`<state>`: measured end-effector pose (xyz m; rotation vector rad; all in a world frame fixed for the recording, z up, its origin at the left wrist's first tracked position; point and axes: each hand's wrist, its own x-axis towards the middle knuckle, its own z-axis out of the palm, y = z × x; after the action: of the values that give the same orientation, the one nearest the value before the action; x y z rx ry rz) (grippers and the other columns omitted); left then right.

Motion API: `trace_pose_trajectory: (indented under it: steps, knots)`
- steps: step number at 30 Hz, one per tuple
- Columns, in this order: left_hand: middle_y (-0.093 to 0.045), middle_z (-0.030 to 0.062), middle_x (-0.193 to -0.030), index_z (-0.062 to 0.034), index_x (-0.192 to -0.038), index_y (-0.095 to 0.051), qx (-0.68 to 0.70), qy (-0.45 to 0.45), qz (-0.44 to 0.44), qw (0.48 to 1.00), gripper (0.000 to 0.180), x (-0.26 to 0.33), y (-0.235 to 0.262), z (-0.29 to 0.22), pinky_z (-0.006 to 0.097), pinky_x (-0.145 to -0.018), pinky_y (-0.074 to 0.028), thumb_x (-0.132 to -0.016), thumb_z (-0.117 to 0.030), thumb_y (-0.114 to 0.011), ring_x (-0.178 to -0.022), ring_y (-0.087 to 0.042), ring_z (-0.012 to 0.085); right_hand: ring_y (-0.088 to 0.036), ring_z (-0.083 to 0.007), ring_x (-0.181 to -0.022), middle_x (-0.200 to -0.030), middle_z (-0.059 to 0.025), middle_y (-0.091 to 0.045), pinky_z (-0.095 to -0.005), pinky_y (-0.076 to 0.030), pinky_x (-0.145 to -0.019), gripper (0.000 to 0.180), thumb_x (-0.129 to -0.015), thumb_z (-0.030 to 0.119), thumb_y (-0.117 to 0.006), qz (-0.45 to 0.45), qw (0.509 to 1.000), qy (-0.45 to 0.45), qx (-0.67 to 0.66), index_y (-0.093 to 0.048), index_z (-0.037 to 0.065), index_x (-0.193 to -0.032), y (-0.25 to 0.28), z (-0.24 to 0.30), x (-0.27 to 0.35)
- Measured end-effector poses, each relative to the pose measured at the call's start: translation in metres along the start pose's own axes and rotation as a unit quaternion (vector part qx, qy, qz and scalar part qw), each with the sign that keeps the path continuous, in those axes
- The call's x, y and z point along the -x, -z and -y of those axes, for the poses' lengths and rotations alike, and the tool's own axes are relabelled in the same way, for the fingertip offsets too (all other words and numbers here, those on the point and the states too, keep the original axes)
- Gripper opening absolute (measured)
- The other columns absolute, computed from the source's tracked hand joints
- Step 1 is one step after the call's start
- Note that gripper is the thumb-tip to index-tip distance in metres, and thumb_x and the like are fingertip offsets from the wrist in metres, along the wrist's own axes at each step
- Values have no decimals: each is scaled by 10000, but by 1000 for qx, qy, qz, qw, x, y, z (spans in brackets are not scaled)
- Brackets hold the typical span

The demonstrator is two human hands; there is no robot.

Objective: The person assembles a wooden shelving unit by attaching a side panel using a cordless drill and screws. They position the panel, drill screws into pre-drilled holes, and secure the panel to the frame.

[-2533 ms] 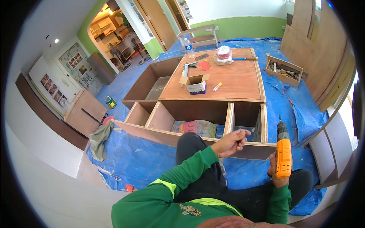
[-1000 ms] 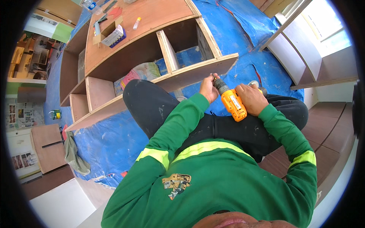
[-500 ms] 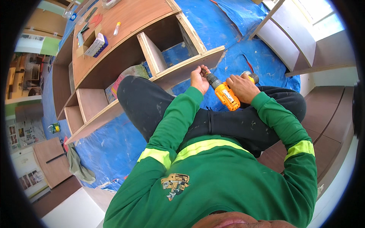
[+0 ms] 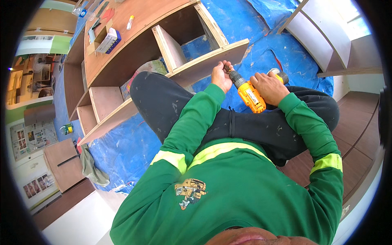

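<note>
I sit on the floor in a green long-sleeved shirt with yellow bands and dark trousers. My right hand (image 4: 268, 87) grips the handle of a yellow and black cordless drill (image 4: 250, 93) above my lap. My left hand (image 4: 221, 76) closes around the drill's dark chuck at its front end. The chuck points toward the front board of a wooden shelf cabinet (image 4: 206, 63) lying on its back just beyond my knees.
A blue tarp (image 4: 122, 147) covers the floor. On the cabinet's top panel lie a small open box (image 4: 107, 40), a marker-like stick (image 4: 130, 22) and other tools. A grey rag (image 4: 92, 167) and a small tin (image 4: 67, 129) lie at left. Grey shelf panels (image 4: 322, 36) stand at right.
My head has tilted down and the view has swung. The drill came from upright at my right side down to my lap, and my left hand took hold of its chuck.
</note>
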<state>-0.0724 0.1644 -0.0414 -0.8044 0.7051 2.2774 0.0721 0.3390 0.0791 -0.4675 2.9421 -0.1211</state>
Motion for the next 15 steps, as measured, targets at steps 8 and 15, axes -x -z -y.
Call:
trace_pose_trajectory:
  steps: [8,15]
  knots:
    - [-650,90,-932,-29,-1062,-590,0,-4,-21,1000,236,-5,2,3,372,-761,-570,-1130,-234,-493,-836,-629,214,-694,-255,-994,-1002,-78,-648,-425,-478,-826,203,-952,173,-633,0,1000,3,9,-580,84,-1127,4,1,-2]
    - [-641,89,-932,-36,-1063,-590,-9,7,-15,1000,235,-8,5,3,382,-758,-565,-1126,-246,-504,-831,-624,222,-697,-258,-986,-997,-76,-649,-428,-483,-825,190,-950,162,-632,1,1000,6,8,-588,84,-1118,5,0,-1]
